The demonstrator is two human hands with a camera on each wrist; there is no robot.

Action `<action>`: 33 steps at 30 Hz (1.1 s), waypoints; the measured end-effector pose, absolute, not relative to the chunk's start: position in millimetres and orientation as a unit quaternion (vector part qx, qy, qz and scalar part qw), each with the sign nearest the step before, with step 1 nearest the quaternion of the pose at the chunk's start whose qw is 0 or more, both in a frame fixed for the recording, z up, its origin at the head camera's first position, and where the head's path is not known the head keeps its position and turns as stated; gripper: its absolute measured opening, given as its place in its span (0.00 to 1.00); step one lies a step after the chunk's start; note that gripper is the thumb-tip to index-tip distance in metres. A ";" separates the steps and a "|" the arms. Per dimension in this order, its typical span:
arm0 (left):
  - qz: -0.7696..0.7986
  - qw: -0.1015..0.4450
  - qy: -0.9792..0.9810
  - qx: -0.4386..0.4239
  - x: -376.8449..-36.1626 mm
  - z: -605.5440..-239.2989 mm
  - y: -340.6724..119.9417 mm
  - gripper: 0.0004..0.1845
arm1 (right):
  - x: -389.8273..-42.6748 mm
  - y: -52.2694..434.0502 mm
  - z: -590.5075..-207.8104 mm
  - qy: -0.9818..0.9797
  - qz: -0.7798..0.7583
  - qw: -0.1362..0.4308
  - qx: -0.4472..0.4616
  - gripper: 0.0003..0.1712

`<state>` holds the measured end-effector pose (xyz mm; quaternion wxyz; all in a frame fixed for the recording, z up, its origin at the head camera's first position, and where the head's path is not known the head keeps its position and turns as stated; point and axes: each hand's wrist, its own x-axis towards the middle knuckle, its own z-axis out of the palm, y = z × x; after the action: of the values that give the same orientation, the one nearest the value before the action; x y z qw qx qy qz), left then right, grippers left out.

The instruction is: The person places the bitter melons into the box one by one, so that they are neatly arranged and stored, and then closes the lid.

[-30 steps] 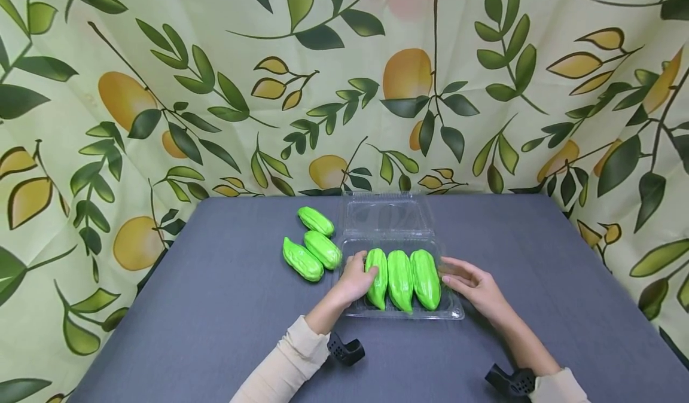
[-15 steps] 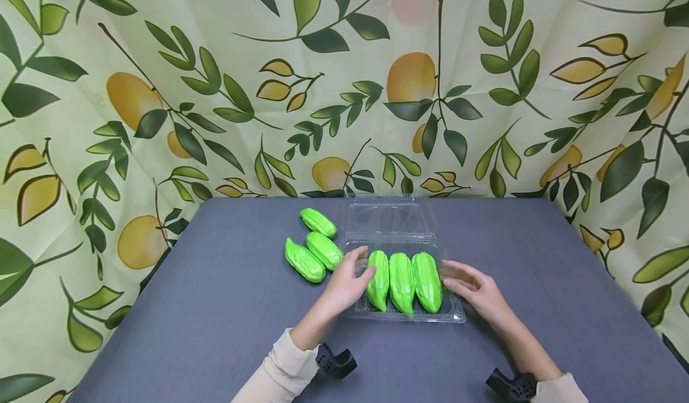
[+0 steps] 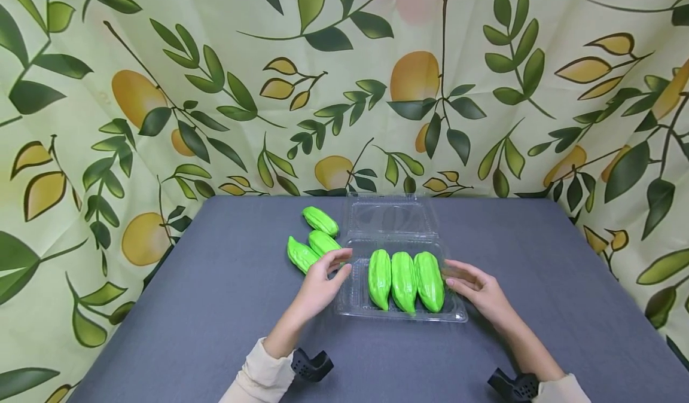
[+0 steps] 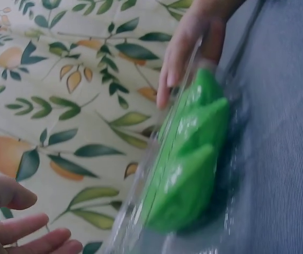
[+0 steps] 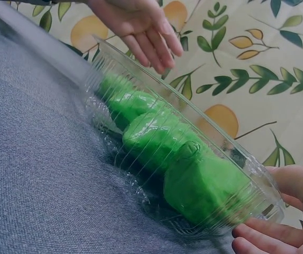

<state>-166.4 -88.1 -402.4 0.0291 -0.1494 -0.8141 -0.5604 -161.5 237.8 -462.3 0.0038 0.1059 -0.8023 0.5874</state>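
A clear plastic clamshell box (image 3: pixel 350 307) lies on the grey table with its lid folded open behind it. Three bright green ridged gourds (image 3: pixel 404 280) lie side by side in its right part. Three more green gourds (image 3: pixel 322 220) lie loose on the table to the box's left. My left hand (image 3: pixel 343 260) hovers open over the box's left rim, close to the nearest loose gourd (image 3: pixel 319 241), and holds nothing. My right hand (image 3: pixel 449 273) rests with relaxed fingers against the box's right rim. The right wrist view shows the gourds (image 5: pixel 157 135) through the box wall.
A leaf-and-lemon patterned cloth (image 3: pixel 344 80) hangs behind and on both sides of the grey table (image 3: pixel 215 307). The open lid (image 3: pixel 390 216) lies flat at the back of the box. Black wrist mounts (image 3: pixel 312 364) sit on both forearms.
My left hand has lifted off the leftmost gourd in the box and drawn back to the left, over the box's rim. The right hand has stayed at the right rim.
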 end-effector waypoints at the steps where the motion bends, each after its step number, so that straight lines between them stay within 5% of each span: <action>1: -0.560 0.038 -0.815 -0.145 -166.6 -403.3 -91.4 0.16 | -161.8 237.9 -462.8 -0.802 0.588 0.005 0.106 0.28; 18: -0.367 0.158 -0.889 -0.224 -195.4 -424.3 -161.8 0.19 | -159.2 236.8 -460.2 -0.818 0.569 0.000 0.086 0.28; 33: -0.310 0.120 -0.915 -0.228 -202.4 -437.7 -180.4 0.21 | -159.3 236.9 -459.0 -0.822 0.563 -0.005 0.084 0.28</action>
<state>-202.4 -180.4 -437.7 0.1202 -0.2280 -0.9151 -0.3101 -159.3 236.9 -459.0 -0.0052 0.0839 -0.8222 0.5630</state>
